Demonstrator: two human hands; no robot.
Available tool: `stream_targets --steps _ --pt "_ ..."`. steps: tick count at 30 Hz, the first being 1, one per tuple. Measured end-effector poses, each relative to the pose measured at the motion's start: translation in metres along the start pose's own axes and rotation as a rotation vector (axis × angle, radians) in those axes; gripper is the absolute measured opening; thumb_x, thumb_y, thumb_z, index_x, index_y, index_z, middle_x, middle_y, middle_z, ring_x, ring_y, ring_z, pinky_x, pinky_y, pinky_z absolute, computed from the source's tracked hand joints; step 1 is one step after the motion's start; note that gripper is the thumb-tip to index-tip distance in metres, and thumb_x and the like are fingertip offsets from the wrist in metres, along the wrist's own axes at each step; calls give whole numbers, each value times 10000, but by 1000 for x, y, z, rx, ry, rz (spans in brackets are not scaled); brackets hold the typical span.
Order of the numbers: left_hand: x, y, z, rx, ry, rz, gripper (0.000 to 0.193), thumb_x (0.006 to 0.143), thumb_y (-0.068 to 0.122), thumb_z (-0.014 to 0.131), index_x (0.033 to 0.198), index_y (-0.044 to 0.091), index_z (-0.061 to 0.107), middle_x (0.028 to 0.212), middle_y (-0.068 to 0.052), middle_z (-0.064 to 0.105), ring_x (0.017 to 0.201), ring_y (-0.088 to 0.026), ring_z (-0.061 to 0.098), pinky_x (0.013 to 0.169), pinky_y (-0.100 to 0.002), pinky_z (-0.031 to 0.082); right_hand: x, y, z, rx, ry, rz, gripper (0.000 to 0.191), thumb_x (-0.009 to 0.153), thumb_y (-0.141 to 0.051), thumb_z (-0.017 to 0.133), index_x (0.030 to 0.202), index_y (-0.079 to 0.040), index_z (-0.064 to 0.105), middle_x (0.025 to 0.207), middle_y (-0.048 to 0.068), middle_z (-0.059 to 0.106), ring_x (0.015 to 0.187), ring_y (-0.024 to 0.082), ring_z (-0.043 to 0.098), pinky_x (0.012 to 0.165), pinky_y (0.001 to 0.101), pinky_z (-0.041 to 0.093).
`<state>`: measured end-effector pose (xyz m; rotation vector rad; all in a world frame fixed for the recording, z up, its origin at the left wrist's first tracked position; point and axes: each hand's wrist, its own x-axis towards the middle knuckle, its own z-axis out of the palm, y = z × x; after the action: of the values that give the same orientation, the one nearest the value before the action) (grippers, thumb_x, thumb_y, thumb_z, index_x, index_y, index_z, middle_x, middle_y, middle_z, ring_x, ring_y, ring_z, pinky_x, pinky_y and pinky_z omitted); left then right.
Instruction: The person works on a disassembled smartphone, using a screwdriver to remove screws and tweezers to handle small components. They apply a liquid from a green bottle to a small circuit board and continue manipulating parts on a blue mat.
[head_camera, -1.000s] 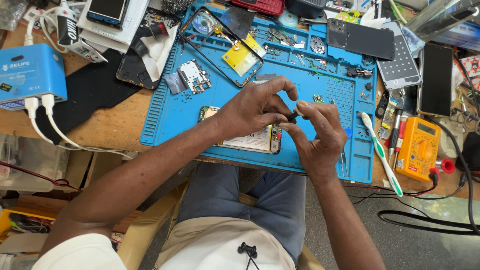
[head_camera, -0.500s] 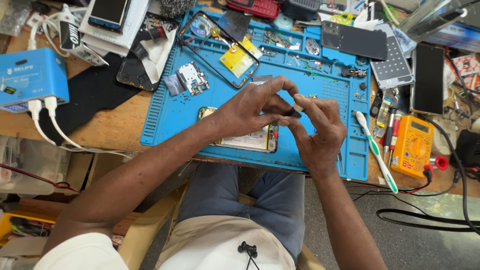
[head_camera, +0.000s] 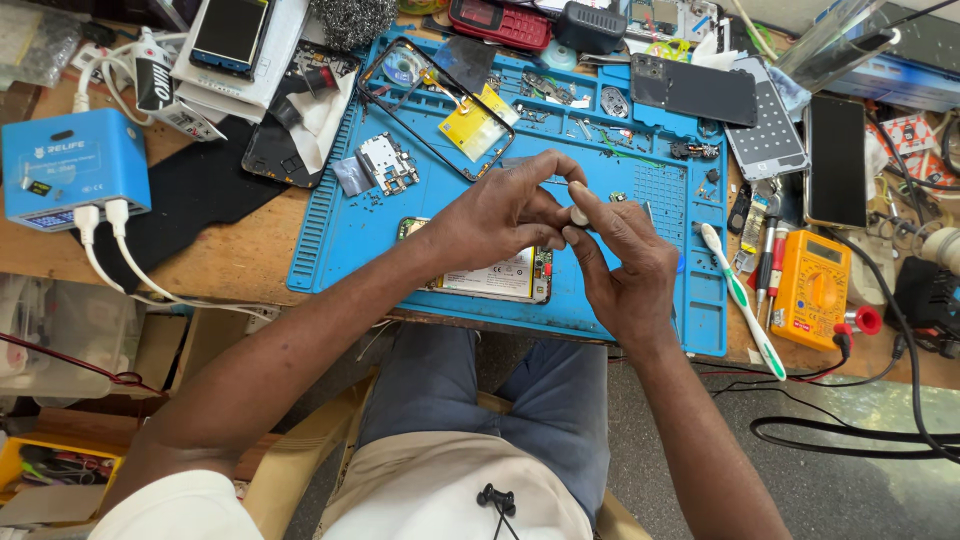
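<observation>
Both hands meet just above the opened phone (head_camera: 495, 272): left hand (head_camera: 505, 215) and right hand (head_camera: 630, 270) pinch one small pale part (head_camera: 578, 214) between fingertips.

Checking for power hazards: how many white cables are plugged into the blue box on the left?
2: both white cables plug side by side into the blue box's front underside, trailing toward the bench edge. Others may be hidden behind.

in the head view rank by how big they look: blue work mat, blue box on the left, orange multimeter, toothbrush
1. blue work mat, by far the largest
2. blue box
3. orange multimeter
4. toothbrush: longer than the multimeter but much thinner, so that order is unsure
</observation>
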<state>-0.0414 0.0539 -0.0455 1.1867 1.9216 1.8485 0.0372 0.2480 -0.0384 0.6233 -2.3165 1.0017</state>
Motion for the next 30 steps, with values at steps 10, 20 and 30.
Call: stream_targets --steps 10,20,30 --pt "-3 11 9 61 3 -39 531 882 26 830 1278 29 477 955 -77 768 939 -135 755 797 -298 635 -2 -14 -7 74 -43 103 526 924 -57 816 1413 -143 640 1178 62 761 1077 173 736 921 329 602" --pt "-12 9 15 156 9 53 519 954 -26 688 1388 49 413 980 -94 805 1001 -182 794 838 -321 639 -4 -17 -10 122 26 107 493 921 -27 836 1371 -142 671 1122 76 750 1012 148 741 869 290 643" --pt "-17 3 11 195 27 56 481 943 -38 683 1340 63 431 932 -74 801 936 -164 802 785 -327 628 -2 -22 -3 125 23 106 495 925 -15 822 1379 -135 664 1156 91 755 1031 153 738 878 293 639"
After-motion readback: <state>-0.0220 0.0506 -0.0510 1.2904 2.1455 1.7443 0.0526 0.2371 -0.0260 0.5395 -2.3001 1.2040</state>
